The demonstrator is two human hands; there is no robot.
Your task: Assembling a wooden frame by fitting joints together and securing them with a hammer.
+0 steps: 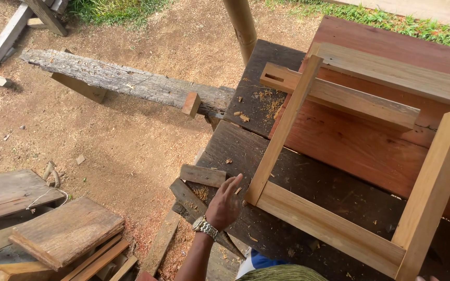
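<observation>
One hand shows clearly: the left hand (225, 204), a metal wristwatch (204, 227) on its wrist, reaches out over the dark, weathered workbench (308, 179) with its fingers (234, 183) stretched open and holding nothing. The fingertips lie just beside the near left corner of a pale wooden frame (334, 229), close to where an upright rail (283, 130) meets the bottom rail; whether they touch the wood cannot be told. The frame rests on the bench, its far part lying over a broad reddish plank (360, 148), with a cross rail (339, 96) jutting past the upright at the top and a thicker side piece (436, 182) on the right. Just left of the hand, short offcuts (202, 175) lie at the bench edge among wood chips. Of the right hand (427, 278) only a sliver shows at the bottom edge near the frame's right corner, so its state cannot be told. Beyond the bench, a rough grey log beam (126, 80) lies on the bare earth, a bamboo pole (242, 26) rises behind, and stacked old boards (66, 231) sit at lower left.
</observation>
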